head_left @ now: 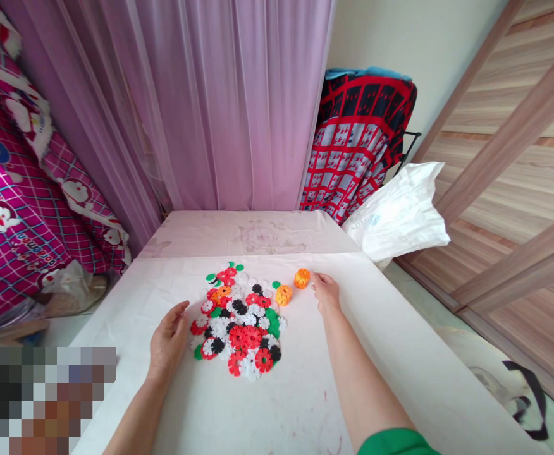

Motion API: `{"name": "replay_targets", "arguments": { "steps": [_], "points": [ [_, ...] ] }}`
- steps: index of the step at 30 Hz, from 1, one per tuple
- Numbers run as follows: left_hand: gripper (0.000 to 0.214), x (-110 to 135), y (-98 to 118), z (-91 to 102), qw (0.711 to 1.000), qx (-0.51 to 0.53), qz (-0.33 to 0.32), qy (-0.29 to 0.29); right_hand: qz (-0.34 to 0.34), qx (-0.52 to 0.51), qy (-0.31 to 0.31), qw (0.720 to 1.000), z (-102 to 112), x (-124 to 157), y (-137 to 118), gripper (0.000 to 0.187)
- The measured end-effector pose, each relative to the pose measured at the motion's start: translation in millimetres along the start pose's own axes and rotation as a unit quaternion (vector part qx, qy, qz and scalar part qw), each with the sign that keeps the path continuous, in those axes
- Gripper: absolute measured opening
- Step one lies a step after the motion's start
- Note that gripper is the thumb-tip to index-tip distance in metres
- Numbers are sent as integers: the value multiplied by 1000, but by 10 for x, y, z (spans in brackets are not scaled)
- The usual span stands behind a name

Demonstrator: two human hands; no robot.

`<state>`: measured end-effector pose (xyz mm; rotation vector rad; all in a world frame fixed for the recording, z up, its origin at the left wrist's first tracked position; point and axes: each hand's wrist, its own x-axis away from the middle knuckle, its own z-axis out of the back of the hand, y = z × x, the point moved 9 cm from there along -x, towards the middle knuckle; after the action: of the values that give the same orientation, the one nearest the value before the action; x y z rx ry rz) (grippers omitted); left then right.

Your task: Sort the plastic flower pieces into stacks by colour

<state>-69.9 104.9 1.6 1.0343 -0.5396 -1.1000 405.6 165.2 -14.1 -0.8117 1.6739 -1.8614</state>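
Observation:
A heap of slotted plastic snowflake discs (239,322) in red, white, black and green lies on the white-covered table. My left hand (169,335) is beside the heap's left edge, fingers loosely curved and slightly apart, with nothing visible in them. At the heap's upper right are two small stacks of orange discs. The farther orange stack (301,278) meets the fingertips of my right hand (326,292), which are closed in a pinch at its right side. The nearer orange stack (284,294) rests against the heap. A few more orange discs (221,293) lie at the heap's upper left.
The table (296,404) reaches back to a purple curtain (220,107). A white plastic bag (400,212) is by its right edge, near a cloth-draped object (353,139). Pink patterned fabric (35,189) hangs at left; wooden doors (504,158) stand at right.

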Motion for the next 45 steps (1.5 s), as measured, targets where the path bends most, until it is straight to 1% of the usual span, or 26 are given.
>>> {"name": "replay_targets", "arguments": {
  "steps": [6,10,14,18,22,24,25,26,27,29,31,32,34,35,37,39,42,45],
  "points": [
    [51,1,12,10,1000,5,-12,8,39,50,-3,998,45,-80,4,38],
    [52,-4,-8,-3,1000,7,-13,6,84,95,-29,991,-22,-131,-69,34],
    [53,-1,-8,-3,1000,0,-13,8,112,139,-55,982,-101,-128,-113,29],
    [54,6,-2,-10,1000,3,-9,5,129,167,-45,976,-71,-94,-162,31],
    [52,12,12,-11,1000,17,-9,6,153,181,-34,971,-16,-12,-338,32],
    [48,13,23,4,999,31,-9,16,184,182,-40,965,-69,121,-516,34],
    [46,12,28,17,999,42,-9,25,207,183,-51,960,-141,230,-621,34],
    [44,10,29,29,998,55,-9,34,246,188,-72,948,-256,382,-744,33],
    [43,8,22,41,997,66,-6,43,284,198,-105,932,-415,568,-852,32],
    [40,3,-1,55,995,87,2,56,333,235,-201,891,-826,998,-954,28],
    [38,-3,-28,63,992,111,5,62,353,303,-308,830,-1275,1441,-899,23],
    [37,-6,-42,67,990,125,6,65,353,338,-337,805,-1453,1611,-845,23],
    [37,-13,-76,77,986,152,13,72,358,391,-362,767,-1728,1844,-750,26],
    [37,-17,-94,81,984,163,19,75,357,414,-363,754,-1826,1904,-708,27],
    [39,-24,-121,84,980,183,27,79,356,449,-358,737,-1959,1952,-645,29],
    [40,-31,-132,79,976,199,30,78,349,472,-352,730,-2025,1948,-601,29],
    [38,-36,-150,60,975,208,32,71,331,481,-349,733,-2051,1925,-563,27],
    [37,-41,-182,40,974,214,34,66,320,474,-346,744,-2045,1914,-557,34]
  ]
}}
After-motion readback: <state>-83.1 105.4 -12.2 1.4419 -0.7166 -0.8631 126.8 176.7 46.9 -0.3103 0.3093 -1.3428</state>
